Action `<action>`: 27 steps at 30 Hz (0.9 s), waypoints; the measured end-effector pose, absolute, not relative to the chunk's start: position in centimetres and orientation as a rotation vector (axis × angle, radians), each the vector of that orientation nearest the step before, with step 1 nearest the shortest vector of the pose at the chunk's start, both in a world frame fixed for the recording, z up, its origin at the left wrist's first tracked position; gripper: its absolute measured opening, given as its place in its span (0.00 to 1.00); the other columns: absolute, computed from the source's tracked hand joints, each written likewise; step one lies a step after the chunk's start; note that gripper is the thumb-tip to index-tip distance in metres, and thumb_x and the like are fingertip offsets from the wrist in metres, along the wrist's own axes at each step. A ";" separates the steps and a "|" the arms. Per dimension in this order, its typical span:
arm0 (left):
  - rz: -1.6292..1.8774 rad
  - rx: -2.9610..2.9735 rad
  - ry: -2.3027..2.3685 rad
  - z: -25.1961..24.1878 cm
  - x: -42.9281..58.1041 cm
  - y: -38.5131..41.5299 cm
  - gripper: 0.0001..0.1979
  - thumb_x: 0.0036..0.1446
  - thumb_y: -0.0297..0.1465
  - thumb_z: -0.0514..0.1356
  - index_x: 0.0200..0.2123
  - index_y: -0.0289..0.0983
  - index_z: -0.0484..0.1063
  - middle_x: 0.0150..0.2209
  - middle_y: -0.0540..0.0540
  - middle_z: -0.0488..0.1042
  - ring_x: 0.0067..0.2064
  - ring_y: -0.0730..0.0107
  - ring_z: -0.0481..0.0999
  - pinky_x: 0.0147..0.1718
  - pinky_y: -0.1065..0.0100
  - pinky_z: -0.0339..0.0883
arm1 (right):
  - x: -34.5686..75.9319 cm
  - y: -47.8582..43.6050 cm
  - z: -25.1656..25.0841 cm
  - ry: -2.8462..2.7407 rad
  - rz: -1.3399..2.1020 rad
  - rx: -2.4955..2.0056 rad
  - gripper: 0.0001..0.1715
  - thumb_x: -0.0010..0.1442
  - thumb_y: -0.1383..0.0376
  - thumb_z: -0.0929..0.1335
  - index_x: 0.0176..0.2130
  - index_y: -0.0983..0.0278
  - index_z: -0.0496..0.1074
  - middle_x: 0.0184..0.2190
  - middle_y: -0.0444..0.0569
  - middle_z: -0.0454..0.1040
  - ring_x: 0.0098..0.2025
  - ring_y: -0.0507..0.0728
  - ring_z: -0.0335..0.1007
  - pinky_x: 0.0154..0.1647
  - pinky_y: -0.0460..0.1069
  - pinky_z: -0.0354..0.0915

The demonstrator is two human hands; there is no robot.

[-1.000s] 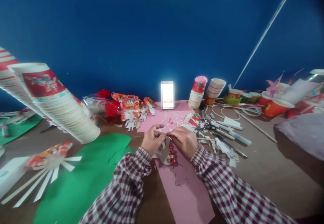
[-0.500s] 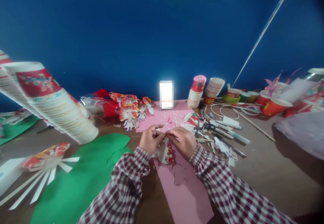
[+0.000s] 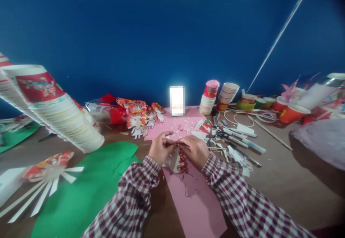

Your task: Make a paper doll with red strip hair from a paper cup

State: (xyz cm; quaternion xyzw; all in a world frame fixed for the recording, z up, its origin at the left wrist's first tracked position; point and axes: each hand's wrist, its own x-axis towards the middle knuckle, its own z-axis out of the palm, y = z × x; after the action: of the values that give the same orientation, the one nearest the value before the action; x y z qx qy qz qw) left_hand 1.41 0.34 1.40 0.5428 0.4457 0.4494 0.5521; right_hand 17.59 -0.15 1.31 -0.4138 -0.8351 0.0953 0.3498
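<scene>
Both hands meet at the middle of the table, above a pink paper sheet (image 3: pixel 194 202). Between them is a small white paper piece with a red and yellow printed edge (image 3: pixel 175 163), hanging toward me. My left hand (image 3: pixel 161 149) is closed, its thumb and fingertips pinching the upper end of that piece. My right hand (image 3: pixel 194 149) is closed too, with its fingertips pressed together at the same end, almost touching the left thumb. The fingertips partly hide the top of the piece. Dark pen lines (image 3: pixel 188 186) show on the pink paper just below.
Paper-cup stacks stand at left (image 3: pixel 67 112) and back right (image 3: pixel 207 98). Green paper (image 3: pixel 88 184) and a cup cut into strips (image 3: pixel 51 173) lie left. Cut-out figures (image 3: pixel 138 117) sit beyond my left hand; pens (image 3: pixel 242 141) and scraps lie right. A lit, blurred-out screen (image 3: pixel 177 101) stands behind.
The fingertips have shifted slightly, with the left fingers lying straighter along the top of the piece. The paper piece has turned a little. Everything else stays in place.
</scene>
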 end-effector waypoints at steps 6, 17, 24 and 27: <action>1.061 1.324 1.058 1.3 1.5 0.3 0.29 0.39 0.29 0.64 0.46 0.31 0.59 0.26 0.49 0.72 0.24 0.77 0.69 0.22 0.76 0.62 | 17.6 -0.1 1.3 -2.151 0.263 -0.998 0.11 0.60 0.65 0.60 0.37 0.62 0.72 0.33 0.48 0.73 0.37 0.54 0.66 0.39 0.48 0.60; 1.025 1.308 1.082 1.5 1.6 0.3 0.27 0.39 0.29 0.62 0.46 0.30 0.60 0.25 0.49 0.71 0.22 0.79 0.67 0.20 0.77 0.60 | 17.8 0.0 1.6 -2.182 0.243 -0.975 0.12 0.60 0.66 0.61 0.37 0.62 0.72 0.32 0.48 0.73 0.36 0.53 0.66 0.40 0.49 0.60; 1.006 1.393 1.172 1.6 1.5 0.3 0.20 0.45 0.36 0.59 0.42 0.32 0.67 0.27 0.47 0.73 0.22 0.76 0.67 0.20 0.74 0.61 | 17.7 -0.1 1.7 -2.104 0.230 -1.020 0.10 0.58 0.66 0.62 0.35 0.61 0.72 0.32 0.47 0.73 0.36 0.53 0.66 0.40 0.48 0.61; 1.033 1.612 1.226 1.7 1.4 0.2 0.12 0.47 0.36 0.58 0.32 0.36 0.74 0.27 0.47 0.74 0.28 0.71 0.70 0.26 0.72 0.63 | 17.7 0.0 1.8 -2.085 0.225 -1.028 0.10 0.58 0.66 0.62 0.35 0.62 0.72 0.31 0.47 0.73 0.36 0.53 0.67 0.37 0.48 0.62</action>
State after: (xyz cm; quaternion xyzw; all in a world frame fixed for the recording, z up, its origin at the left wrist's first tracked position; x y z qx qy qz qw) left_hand 1.45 0.16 1.65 0.6434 0.4892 0.4123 0.4204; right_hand 17.74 -0.04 1.77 -0.4050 -0.8212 0.0885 0.3922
